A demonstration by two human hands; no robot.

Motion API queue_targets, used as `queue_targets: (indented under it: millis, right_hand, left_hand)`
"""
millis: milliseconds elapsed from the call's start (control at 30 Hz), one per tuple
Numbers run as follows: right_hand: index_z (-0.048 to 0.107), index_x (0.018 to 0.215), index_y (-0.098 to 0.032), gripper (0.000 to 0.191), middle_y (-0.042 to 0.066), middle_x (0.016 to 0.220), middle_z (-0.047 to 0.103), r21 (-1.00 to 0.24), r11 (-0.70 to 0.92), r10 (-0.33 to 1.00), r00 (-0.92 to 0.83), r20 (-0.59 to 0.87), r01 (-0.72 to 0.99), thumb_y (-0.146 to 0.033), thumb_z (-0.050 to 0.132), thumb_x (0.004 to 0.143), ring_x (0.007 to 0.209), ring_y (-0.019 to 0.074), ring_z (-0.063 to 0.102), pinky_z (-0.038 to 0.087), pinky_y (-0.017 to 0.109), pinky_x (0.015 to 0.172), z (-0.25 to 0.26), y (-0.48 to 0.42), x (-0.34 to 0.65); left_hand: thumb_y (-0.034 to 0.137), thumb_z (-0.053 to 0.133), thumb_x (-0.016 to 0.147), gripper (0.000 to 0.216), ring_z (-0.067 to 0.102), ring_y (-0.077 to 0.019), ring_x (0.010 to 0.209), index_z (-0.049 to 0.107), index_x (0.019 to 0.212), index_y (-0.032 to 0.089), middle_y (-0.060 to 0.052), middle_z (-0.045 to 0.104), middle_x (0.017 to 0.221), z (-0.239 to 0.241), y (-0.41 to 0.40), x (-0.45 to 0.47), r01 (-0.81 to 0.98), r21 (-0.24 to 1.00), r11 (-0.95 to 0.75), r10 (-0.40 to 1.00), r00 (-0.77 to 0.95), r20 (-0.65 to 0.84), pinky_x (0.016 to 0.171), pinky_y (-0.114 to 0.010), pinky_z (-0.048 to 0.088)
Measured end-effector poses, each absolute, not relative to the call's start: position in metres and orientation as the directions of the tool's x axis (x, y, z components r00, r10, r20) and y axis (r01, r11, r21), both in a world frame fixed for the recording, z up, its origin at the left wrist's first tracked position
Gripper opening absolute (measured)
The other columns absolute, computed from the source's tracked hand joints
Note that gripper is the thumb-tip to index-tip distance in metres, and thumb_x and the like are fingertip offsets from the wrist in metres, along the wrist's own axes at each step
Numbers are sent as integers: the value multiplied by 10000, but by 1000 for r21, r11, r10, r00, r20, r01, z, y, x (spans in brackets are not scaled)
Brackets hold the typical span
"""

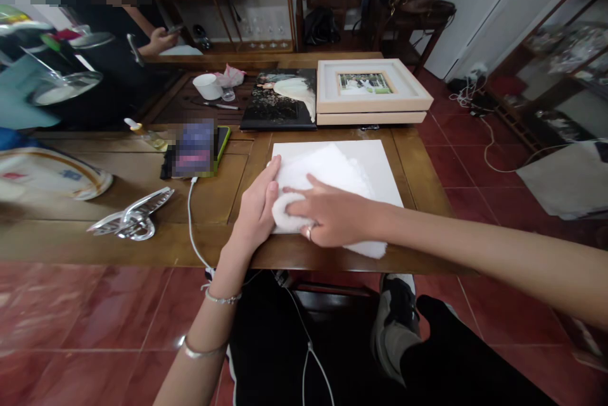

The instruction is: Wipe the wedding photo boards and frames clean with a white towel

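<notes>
A flat white board [387,168] lies on the wooden table, and a fluffy white cloth [332,162] is spread over much of it. One corner of the cloth hangs past the board's near edge. My right hand [327,209] presses down on the cloth with a folded part of it bunched under the fingers; a ring shows on one finger. Along the board's left edge rests my left hand [256,209], its fingers stretched out and touching the side. What lies under the cloth is hidden.
Behind the board are a dark photo panel [280,99] and stacked pale wooden frames [375,92]. To the left lie a phone [222,143] with a white cable [191,222], a silver winged ornament [135,216] and a small bottle [149,137]. Another person's hand [164,40] holds a phone.
</notes>
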State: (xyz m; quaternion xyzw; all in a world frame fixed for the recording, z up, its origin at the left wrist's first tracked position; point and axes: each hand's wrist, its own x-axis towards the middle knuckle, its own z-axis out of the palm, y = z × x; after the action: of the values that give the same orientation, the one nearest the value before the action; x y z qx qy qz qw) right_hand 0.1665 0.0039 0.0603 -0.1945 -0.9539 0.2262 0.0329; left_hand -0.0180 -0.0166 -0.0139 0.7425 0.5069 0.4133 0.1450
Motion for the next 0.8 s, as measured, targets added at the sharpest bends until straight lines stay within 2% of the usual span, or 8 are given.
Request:
queue_targets:
  millis: [67, 133, 233, 333, 400, 533, 800]
  right_hand:
    - [546, 770, -187, 103, 34, 820, 630, -478, 828, 307, -950, -51, 293, -111, 479, 752, 744, 182, 566, 305, 473, 1007, 68, -10, 173]
    - [534, 728, -201, 88, 8, 693, 591, -495, 811, 298, -948, -108, 312, -128, 487, 740, 641, 169, 526, 390, 416, 892, 75, -16, 182]
    - [543, 733, -212, 80, 9, 605, 526, -452, 754, 438, -878, -195, 477, -155, 487, 728, 601, 181, 498, 407, 338, 689, 81, -9, 195]
    - [564, 795, -202, 102, 55, 689, 558, -368, 672, 610, -762, -217, 643, -215, 467, 767, 626, 198, 503, 346, 302, 581, 81, 14, 201]
    - [566, 817, -190, 138, 87, 777, 599, -348, 640, 673, -718, -177, 685, -248, 443, 802, 690, 213, 525, 333, 299, 593, 78, 34, 199]
    - [572, 847, -173, 172, 119, 977, 652, -390, 637, 706, -707, -50, 664, -229, 412, 816, 872, 248, 545, 340, 310, 690, 72, 72, 177]
    - [591, 875, -153, 224, 137, 1029, 671, -392, 731, 612, -790, 15, 559, -212, 394, 786, 855, 264, 557, 368, 317, 711, 63, 104, 122]
  left_hand:
    - [321, 291, 990, 470, 428, -214, 1332, 425, 1405, 146, -107, 457, 1441, -14, -17, -17, 652, 611, -449, 869, 158, 469, 1118, -407, 347]
    - [307, 302, 987, 466, 429, -215, 1332, 424, 1406, 144, -104, 451, 1444, -15, -17, -16, 674, 579, -458, 864, 186, 468, 1120, -405, 350]
    - [287, 353, 972, 449, 470, -220, 1301, 458, 1381, 135, -109, 487, 1414, -17, -17, -14, 694, 553, -461, 865, 211, 456, 1111, -407, 369]
    - [262, 414, 947, 410, 526, -226, 1250, 531, 1318, 132, -112, 573, 1330, -18, -17, -13, 689, 552, -469, 865, 236, 442, 1111, -417, 372]
    - [249, 438, 935, 390, 531, -228, 1244, 561, 1288, 141, -106, 593, 1306, -17, -17, -13, 681, 564, -467, 870, 243, 429, 1123, -425, 352]
    - [261, 482, 916, 395, 513, -231, 1261, 570, 1280, 136, -101, 579, 1320, -13, -19, -13, 672, 588, -451, 885, 247, 396, 1142, -423, 321]
    - [269, 504, 906, 383, 507, -230, 1266, 577, 1275, 193, -56, 591, 1313, -18, -17, -16, 657, 589, -471, 872, 245, 424, 1135, -446, 332]
